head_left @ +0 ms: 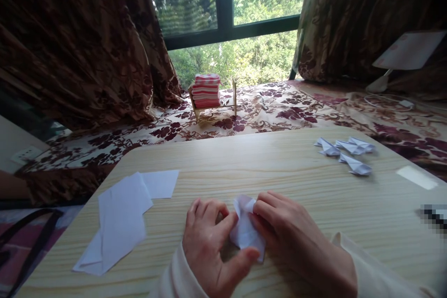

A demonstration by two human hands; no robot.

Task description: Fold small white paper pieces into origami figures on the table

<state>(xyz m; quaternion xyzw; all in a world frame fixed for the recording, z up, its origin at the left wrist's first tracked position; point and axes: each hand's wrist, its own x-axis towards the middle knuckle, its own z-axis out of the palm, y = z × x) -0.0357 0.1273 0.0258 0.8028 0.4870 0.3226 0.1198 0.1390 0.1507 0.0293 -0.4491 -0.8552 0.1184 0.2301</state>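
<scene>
A partly folded piece of white paper [243, 229] rests on the wooden table between my two hands. My left hand [211, 242] holds it from the left: the index fingertip touches its left edge and the thumb lies over its lower part. From the right, my right hand [295, 235] pinches a raised flap near the top, the curled fingers hiding that side of the paper. To the left, several white paper sheets [122, 216] lie overlapping. Several small folded paper pieces [356, 166] with pointed ends sit in a cluster at the table's far right.
The light wooden table [223, 163] has rounded far corners. Beyond it, a flowered cloth [258, 107] bears a small stand [234, 98] with folded striped fabric [206, 92]. A white lamp [407, 51] stands far right. Patterned curtains [87, 42] flank the window.
</scene>
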